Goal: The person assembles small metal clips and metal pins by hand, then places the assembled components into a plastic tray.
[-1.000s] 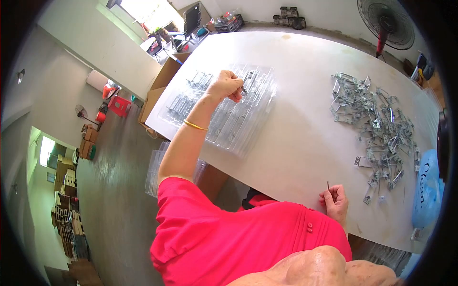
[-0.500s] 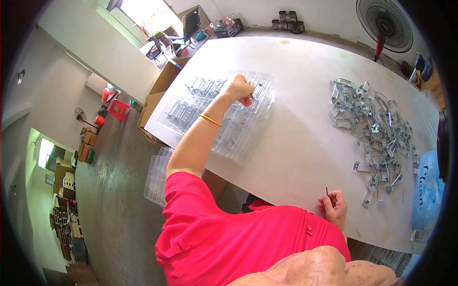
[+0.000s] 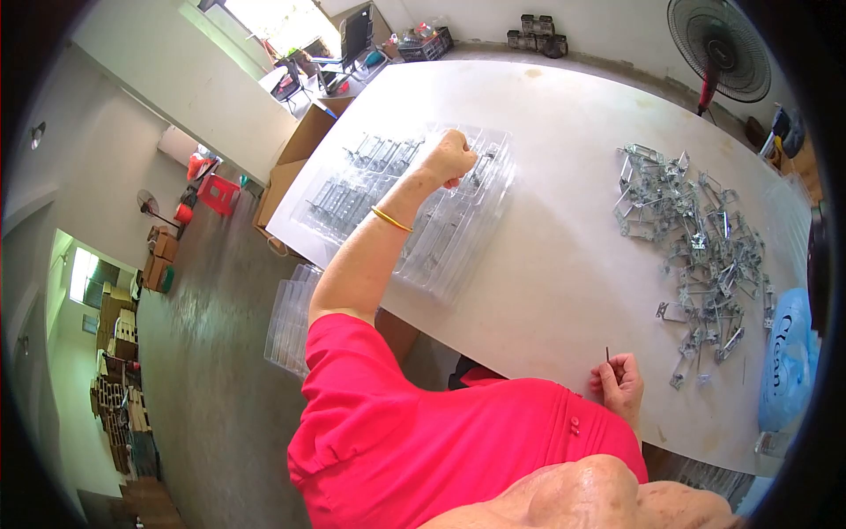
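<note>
My left hand, a yellow bangle at its wrist, is closed over the right part of a clear plastic compartment tray. Its fingertips are turned down, and whatever they pinch is hidden. Rows of small metal parts lie in the tray's compartments. By the table's near edge, my right hand is closed on a thin dark rod, which points up from between thumb and fingers.
A heap of loose metal brackets covers the right side of the white table. Beside it is a blue plastic bag. More clear trays stand below the left edge. A fan stands behind the far right corner.
My left hand has stayed over the tray, its fingers now turned further from view. My right hand still holds the rod in nearly the same place. The whole view has shifted slightly.
</note>
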`<state>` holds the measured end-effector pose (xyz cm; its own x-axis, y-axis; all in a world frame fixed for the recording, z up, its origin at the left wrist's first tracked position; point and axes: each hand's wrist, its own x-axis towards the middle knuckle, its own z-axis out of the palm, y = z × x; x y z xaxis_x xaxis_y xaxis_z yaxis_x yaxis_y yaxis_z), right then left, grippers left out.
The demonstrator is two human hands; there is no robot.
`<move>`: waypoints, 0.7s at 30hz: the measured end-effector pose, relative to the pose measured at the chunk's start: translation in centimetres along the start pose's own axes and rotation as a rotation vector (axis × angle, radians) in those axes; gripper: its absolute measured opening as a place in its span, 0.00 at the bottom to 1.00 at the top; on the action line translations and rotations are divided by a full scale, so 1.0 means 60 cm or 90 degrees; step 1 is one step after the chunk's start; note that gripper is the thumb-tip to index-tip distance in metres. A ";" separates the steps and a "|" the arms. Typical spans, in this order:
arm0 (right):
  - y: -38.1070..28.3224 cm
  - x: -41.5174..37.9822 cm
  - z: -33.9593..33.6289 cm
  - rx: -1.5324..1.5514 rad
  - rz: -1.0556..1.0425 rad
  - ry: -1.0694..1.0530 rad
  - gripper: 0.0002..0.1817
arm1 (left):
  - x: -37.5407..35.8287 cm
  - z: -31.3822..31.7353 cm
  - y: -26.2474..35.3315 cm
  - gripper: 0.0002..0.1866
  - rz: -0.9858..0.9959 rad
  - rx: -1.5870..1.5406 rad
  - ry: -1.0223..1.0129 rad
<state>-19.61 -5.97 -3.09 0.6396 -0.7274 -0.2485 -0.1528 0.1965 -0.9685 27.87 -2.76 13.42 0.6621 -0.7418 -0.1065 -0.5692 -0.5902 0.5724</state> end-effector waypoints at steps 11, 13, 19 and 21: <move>0.002 -0.001 0.003 0.004 -0.025 -0.003 0.06 | -0.133 -0.064 0.048 0.12 0.164 0.052 0.268; 0.009 -0.001 0.002 0.005 -0.032 0.012 0.07 | -0.202 -0.046 0.051 0.09 0.214 0.004 0.317; 0.009 0.006 -0.002 -0.021 -0.028 -0.011 0.06 | -0.360 0.120 0.036 0.04 0.297 -0.281 0.054; -0.006 0.005 0.002 -0.028 -0.017 -0.010 0.05 | -0.364 0.196 0.023 0.06 0.315 -0.306 -0.063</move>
<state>-19.28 -6.17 -2.78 0.6551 -0.7221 -0.2223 -0.1680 0.1477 -0.9747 6.87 8.89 6.97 0.3203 -0.9260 0.1997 -0.4981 0.0147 0.8670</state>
